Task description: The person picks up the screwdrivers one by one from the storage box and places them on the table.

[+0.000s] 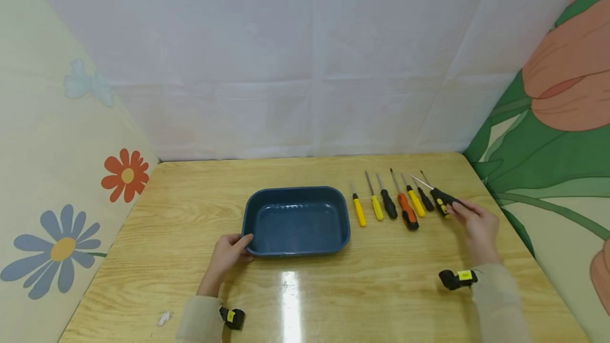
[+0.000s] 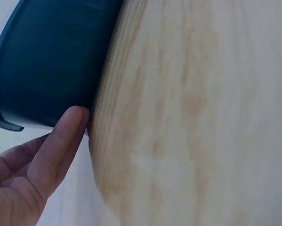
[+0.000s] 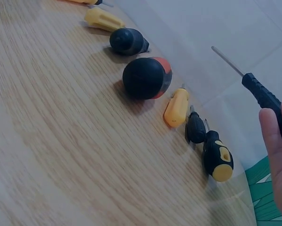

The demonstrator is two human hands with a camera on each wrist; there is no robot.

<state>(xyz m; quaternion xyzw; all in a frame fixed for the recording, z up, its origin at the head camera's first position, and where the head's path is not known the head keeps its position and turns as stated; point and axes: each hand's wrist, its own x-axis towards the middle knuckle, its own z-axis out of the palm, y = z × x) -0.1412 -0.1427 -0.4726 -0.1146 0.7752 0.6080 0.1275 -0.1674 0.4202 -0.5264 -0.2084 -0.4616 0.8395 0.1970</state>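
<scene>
My left hand (image 1: 229, 253) holds the near left corner of a dark blue rectangular tray (image 1: 297, 229), its thumb over the rim. In the left wrist view, fingers (image 2: 60, 141) touch the tray's outer wall (image 2: 51, 66) low down near the table. Off to the right, my right hand (image 1: 476, 229) grips a black-handled screwdriver (image 1: 444, 196) raised above the table, its shaft pointing away and left. Beneath it lies a black and yellow screwdriver (image 3: 218, 160). The right palm is partly cut off in the right wrist view.
Right of the tray, several screwdrivers lie in a row: yellow ones (image 1: 359, 211), a black one (image 1: 388, 205), a red and black one (image 1: 407, 211) and a small black one (image 1: 425, 200). A white scrap (image 1: 164, 318) lies front left. White cloth (image 1: 305, 68) hangs behind the table.
</scene>
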